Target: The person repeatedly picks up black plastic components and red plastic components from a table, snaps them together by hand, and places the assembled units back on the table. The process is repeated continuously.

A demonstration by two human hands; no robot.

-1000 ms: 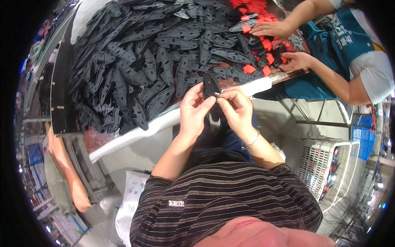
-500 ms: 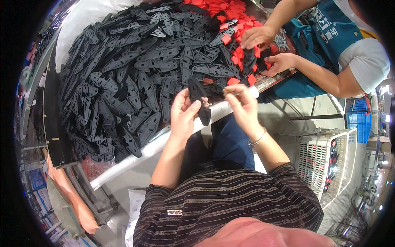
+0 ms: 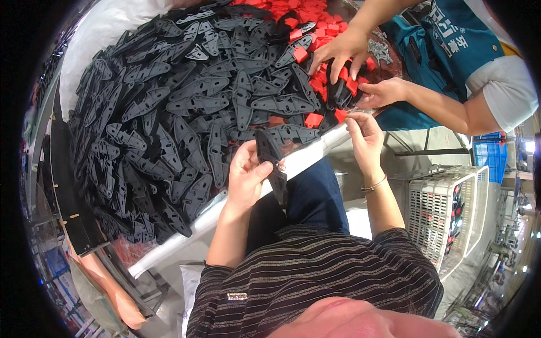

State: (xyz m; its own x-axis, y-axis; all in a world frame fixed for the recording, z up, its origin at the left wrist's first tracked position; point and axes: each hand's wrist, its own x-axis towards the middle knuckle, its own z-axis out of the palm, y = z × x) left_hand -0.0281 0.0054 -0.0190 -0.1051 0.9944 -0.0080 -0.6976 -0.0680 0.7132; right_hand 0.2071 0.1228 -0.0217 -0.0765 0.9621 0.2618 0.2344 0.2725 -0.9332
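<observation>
My right hand (image 3: 365, 132) has left the black plastic piece (image 3: 270, 158) it was sharing with the left a second ago and now reaches out to the tabletop edge (image 3: 315, 152), fingertips at the small red blocks (image 3: 313, 119) there. I cannot tell whether its grip has closed on anything yet. My left hand (image 3: 248, 172) has its grip clamped on the black piece, held upright just over the near rim of the tabletop, above my lap. I read that as the piece waiting for a red block.

The heap of black pieces (image 3: 169, 124) covers most of the white tabletop, with the red pile (image 3: 293, 11) at the far side. A co-worker's hands (image 3: 338, 53) work among the red blocks; their teal vest (image 3: 451, 45) carries white lettering. At my right stands a white slatted crate (image 3: 445, 214), with a blue one (image 3: 487, 155) beyond.
</observation>
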